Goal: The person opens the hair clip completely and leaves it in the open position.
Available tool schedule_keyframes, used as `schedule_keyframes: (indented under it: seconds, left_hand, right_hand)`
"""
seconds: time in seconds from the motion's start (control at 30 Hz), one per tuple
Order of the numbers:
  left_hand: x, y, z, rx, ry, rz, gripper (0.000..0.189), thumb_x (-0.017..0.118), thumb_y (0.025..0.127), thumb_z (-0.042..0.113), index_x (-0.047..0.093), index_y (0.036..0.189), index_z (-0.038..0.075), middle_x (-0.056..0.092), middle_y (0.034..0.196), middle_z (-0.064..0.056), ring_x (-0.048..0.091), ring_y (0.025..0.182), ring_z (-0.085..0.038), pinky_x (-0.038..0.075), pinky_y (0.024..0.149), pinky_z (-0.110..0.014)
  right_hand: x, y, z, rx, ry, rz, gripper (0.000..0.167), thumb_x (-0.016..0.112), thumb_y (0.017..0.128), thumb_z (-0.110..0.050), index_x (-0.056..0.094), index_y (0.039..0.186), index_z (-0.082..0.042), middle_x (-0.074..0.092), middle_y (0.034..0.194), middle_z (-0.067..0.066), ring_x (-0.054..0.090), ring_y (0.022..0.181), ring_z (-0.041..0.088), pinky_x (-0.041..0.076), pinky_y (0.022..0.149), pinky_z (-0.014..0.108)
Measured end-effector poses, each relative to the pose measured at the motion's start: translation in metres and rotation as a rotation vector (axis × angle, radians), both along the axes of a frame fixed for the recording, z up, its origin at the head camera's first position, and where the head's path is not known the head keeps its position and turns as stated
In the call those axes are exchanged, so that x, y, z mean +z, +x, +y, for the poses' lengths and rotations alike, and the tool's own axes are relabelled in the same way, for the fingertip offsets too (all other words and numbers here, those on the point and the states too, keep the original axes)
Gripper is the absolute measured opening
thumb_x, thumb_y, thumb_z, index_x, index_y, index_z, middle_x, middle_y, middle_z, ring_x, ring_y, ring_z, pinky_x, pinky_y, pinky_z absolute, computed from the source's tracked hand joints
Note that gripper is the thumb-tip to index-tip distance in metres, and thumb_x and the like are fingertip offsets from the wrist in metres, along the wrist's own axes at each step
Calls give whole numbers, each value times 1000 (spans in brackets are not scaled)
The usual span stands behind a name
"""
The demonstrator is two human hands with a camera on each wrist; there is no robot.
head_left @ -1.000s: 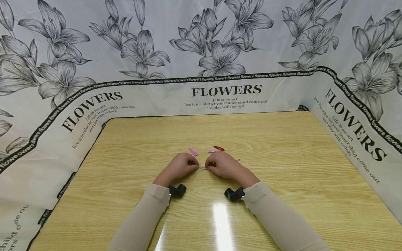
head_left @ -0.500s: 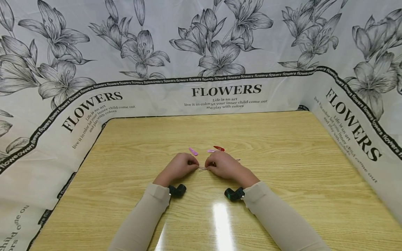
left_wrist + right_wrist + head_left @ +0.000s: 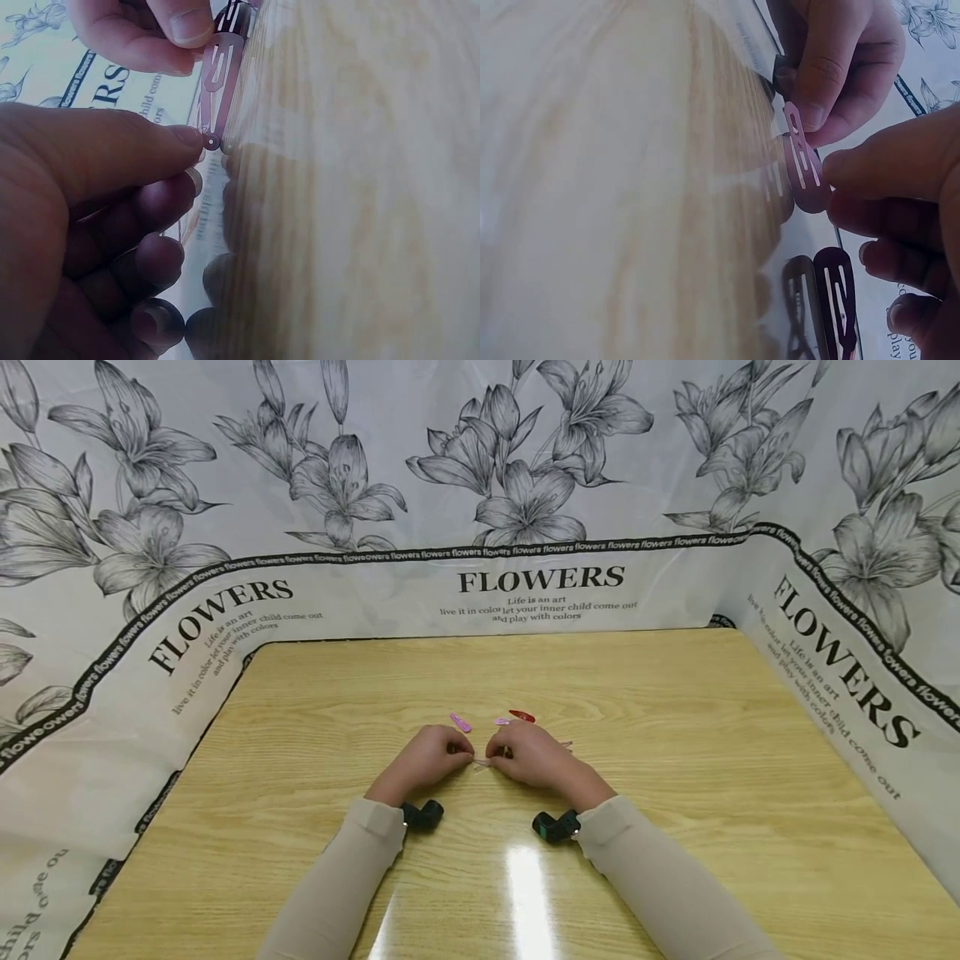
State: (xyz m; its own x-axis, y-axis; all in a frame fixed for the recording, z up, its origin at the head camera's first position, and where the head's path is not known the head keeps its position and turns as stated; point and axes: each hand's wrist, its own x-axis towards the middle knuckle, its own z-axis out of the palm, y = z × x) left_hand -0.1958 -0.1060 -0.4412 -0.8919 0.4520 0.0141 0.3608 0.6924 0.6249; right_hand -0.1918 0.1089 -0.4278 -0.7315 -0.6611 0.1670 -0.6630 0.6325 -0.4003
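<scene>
Left hand [image 3: 433, 752] and right hand [image 3: 534, 753] pinched opposite ends of a pink, slotted, tapered metal hair clip [image 3: 808, 201]; a red tapered clip [image 3: 522, 716] lay beyond.

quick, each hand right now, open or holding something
Left hand: closed, pinching the narrow end of a pink snap hair clip.
Right hand: closed, pinching the wide end of the same clip.

- Pinched pink hair clip [image 3: 810, 201]: one
- Loose pink hair clips [image 3: 461, 722]: three
- Red hair clip [image 3: 522, 716]: one
- Left grip [image 3: 435, 750] and right grip [image 3: 536, 757]: two
- Wrist cameras [image 3: 431, 815]: two
- Sleeves [image 3: 341, 877]: two
- Desk [image 3: 660, 693]: one
</scene>
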Motion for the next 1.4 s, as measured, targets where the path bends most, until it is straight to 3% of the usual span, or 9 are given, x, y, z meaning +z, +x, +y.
schedule_keyframes:
  seconds: [0.33, 0.8, 1.1, 1.4]
  left_hand:
    - [3, -2, -1, 9, 19, 1, 11, 64, 92, 22, 74, 92, 17, 66, 87, 5, 57, 76, -10, 49, 72, -28]
    - [6, -13, -6, 66, 50, 9, 10, 65, 92, 18, 74, 93, 14, 70, 97, 5, 61, 89, -10, 51, 82, -31]
    - [18, -19, -8, 101, 11, 11, 11, 65, 92, 18, 74, 95, 13, 69, 94, 3, 58, 82, -12, 50, 76, -30]
    - [18, -27, -14, 151, -28, 9, 11, 66, 92, 20, 74, 96, 14, 69, 93, 2, 58, 83, -13, 49, 78, -31]
  right_hand:
    - [3, -6, 0, -16, -16, -17, 8, 67, 91, -19, 74, 93, -17, 68, 89, -8, 59, 81, 8, 49, 75, 29]
    - [15, -15, -9, -25, 21, -5, 13, 64, 92, -16, 74, 98, -12, 70, 93, -3, 60, 91, 16, 50, 84, 34]
    - [18, -19, -16, -52, 8, 13, 13, 63, 91, -14, 75, 95, -10, 70, 88, -3, 58, 85, 16, 49, 80, 34]
    - [17, -23, -21, -100, 22, 15, 13, 63, 90, -16, 74, 95, -11, 69, 88, -3, 58, 85, 16, 48, 80, 34]
